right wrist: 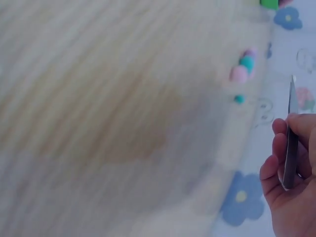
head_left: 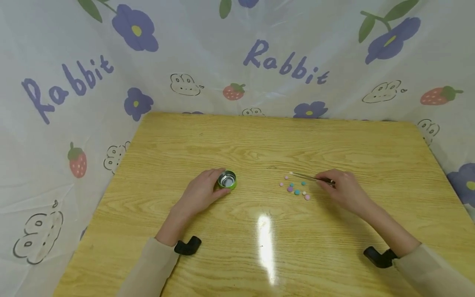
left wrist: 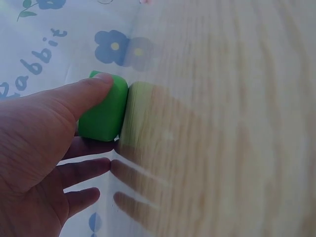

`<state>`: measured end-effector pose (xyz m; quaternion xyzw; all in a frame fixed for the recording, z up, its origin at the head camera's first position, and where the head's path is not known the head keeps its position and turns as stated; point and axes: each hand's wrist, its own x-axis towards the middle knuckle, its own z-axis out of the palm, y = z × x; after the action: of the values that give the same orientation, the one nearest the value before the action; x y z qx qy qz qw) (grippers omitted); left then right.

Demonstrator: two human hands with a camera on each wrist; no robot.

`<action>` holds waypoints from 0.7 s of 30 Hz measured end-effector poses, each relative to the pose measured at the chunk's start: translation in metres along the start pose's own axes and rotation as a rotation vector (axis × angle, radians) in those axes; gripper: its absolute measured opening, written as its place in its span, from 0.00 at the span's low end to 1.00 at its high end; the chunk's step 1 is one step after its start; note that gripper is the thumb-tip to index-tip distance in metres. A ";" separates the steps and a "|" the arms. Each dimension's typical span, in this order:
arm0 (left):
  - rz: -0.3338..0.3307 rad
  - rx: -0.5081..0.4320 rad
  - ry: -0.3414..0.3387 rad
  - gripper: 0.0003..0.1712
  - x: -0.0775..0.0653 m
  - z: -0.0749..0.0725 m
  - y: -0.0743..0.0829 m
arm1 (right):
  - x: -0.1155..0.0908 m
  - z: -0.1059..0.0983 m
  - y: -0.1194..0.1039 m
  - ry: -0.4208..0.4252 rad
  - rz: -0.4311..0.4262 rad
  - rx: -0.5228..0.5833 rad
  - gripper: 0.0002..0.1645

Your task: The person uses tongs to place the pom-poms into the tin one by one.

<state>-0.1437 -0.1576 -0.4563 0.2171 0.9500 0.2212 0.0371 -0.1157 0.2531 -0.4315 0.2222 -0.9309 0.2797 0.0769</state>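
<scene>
My left hand (head_left: 200, 190) holds a small round green container (left wrist: 104, 109) between thumb and fingers. Its open top faces up, and the shiny metal inside (head_left: 227, 180) shows in the head view. In my right hand (head_left: 346, 190) is a pair of metal tweezers (right wrist: 291, 143), pinched between thumb and fingers and pointing left. A tiny white ball (head_left: 291, 173) is right at the tweezer tips. Just below the tips lie several small balls in pink, purple, teal and cream, among them a purple ball (head_left: 290, 189) and a larger pink ball (head_left: 307, 197).
The wooden table (head_left: 178, 144) carries the container on the left and the loose balls right of centre. A white printed curtain (head_left: 208, 49) hangs behind and along the sides. Black wrist mounts (head_left: 188, 246) stick out at both sleeves.
</scene>
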 end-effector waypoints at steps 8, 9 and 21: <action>0.000 0.000 0.001 0.40 -0.001 -0.001 -0.002 | 0.026 0.020 -0.027 -0.064 -0.041 0.081 0.07; 0.005 0.001 0.004 0.40 -0.001 -0.001 -0.002 | 0.029 0.022 -0.029 -0.068 -0.051 0.091 0.07; 0.024 0.007 0.027 0.40 -0.002 0.002 -0.003 | 0.065 0.043 -0.060 -0.174 -0.118 0.098 0.10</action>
<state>-0.1430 -0.1602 -0.4597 0.2257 0.9485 0.2214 0.0206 -0.1469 0.1610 -0.4208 0.3035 -0.9046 0.2994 0.0012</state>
